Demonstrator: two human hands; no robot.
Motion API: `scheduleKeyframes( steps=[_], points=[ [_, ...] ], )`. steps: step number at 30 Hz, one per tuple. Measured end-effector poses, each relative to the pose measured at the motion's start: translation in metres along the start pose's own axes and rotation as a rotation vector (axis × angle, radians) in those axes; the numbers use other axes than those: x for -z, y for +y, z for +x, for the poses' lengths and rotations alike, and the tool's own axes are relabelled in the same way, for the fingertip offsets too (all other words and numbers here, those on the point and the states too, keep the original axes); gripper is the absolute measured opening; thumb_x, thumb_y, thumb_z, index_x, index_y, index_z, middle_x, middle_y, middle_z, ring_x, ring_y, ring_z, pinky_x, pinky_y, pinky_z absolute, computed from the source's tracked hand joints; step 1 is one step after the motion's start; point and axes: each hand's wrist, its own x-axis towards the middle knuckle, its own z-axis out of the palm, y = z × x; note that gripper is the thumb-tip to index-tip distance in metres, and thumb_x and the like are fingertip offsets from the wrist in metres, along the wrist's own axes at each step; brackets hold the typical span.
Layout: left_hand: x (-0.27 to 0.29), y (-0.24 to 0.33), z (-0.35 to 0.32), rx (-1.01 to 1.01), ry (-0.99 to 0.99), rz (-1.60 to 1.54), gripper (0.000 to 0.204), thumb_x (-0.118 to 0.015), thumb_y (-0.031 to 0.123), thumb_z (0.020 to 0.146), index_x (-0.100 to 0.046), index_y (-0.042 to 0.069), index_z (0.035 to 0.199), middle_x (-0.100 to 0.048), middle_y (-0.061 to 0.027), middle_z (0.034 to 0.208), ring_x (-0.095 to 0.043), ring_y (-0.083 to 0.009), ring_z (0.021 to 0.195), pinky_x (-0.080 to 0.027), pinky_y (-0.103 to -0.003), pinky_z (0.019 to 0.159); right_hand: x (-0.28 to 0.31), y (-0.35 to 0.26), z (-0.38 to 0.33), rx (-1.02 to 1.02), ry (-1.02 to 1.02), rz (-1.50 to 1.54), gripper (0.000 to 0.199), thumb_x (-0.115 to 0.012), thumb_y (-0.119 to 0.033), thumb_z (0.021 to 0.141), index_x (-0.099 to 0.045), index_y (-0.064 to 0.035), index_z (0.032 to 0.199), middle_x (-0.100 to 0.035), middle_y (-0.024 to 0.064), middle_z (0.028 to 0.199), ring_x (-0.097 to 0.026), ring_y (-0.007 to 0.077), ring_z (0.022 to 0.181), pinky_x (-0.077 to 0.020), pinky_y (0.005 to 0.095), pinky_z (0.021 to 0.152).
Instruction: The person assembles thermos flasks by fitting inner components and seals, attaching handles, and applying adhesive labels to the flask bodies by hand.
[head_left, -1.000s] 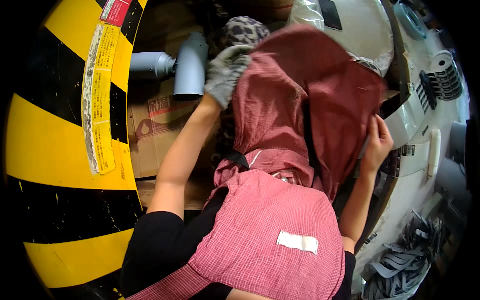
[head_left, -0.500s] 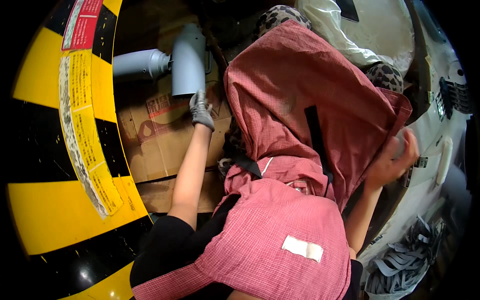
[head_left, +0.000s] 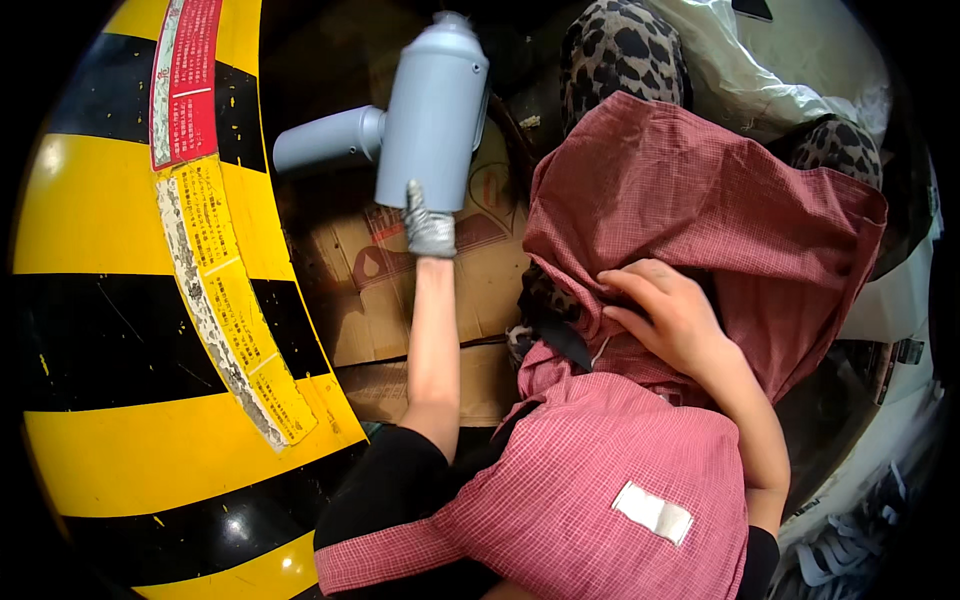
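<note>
At 12 o'clock | our gloved left hand (head_left: pixel 428 222) is gripping the dryer (head_left: pixel 432 105) | right hand (head_left: pixel 668 315) is lying open, pressing cloth (head_left: pixel 700 200) | drying underway.

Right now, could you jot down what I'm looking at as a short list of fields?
left hand: gloved left hand touches the lower end of a grey dryer-shaped tool
right hand: bare right hand rests flat on red checked cloth
under the tool: brown cardboard
left side: curved yellow and black striped surface
top: leopard-print fabric
</note>
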Motion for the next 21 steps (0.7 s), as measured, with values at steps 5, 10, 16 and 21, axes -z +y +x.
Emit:
scheduleKeyframes(
  steps=[5, 10, 16, 21],
  points=[
    [-0.086, 0.094, -0.071, -0.538, -0.314, 0.45, 0.063, -0.053, 0.049, 0.102, -0.046, 0.0, 0.139, -0.056, -0.0152, 0.136, -0.056, -0.0272, 0.123, -0.048, -0.042, 0.104, 0.093, 0.005, 0.039, 0.143, 0.615, -0.075, 0.039, -0.071, 0.001, 0.085, -0.062, 0.0008, 0.123, -0.063, 0.014, 0.128, -0.06, 0.0279, 0.117, -0.0503, 0.0372, 0.093],
    [-0.171, 0.151, -0.076, -1.224, -0.364, 1.096, 0.037, -0.06, 0.025, 0.102, -0.055, 0.0, 0.129, -0.062, -0.0125, 0.127, -0.062, -0.021, 0.11, -0.052, -0.034, 0.092, 0.234, -0.028, 0.081, 0.487, 0.829, 0.416, 0.065, -0.054, -0.045, 0.1, -0.045, -0.0018, 0.148, -0.04, 0.0206, 0.155, -0.04, 0.0354, 0.143, -0.0356, 0.0501, 0.116],
    [-0.265, 0.095, -0.14, -0.366, -1.249, 0.921, 0.075, -0.078, 0.034, 0.088, -0.045, 0.0, 0.147, -0.061, -0.0166, 0.136, -0.06, -0.0262, 0.122, -0.048, -0.036, 0.103, 0.235, -0.128, -0.032, 0.126, 0.851, 0.391, 0.081, -0.064, -0.044, 0.087, -0.042, 0.0082, 0.145, -0.047, 0.0199, 0.148, -0.047, 0.0331, 0.135, -0.0407, 0.0482, 0.112],
    [-0.259, 0.111, -0.22, -0.287, -1.75, 0.308, 0.114, -0.085, 0.029, 0.077, -0.012, 0.007, 0.162, -0.04, -0.0121, 0.157, -0.04, -0.0218, 0.143, -0.024, -0.036, 0.123, 0.177, -0.142, -0.024, 0.212, 0.438, -0.267, 0.078, -0.088, -0.044, 0.067, -0.06, -0.0098, 0.132, -0.052, 0.0152, 0.136, -0.051, 0.0299, 0.121, -0.0414, 0.0444, 0.105]
  ],
)
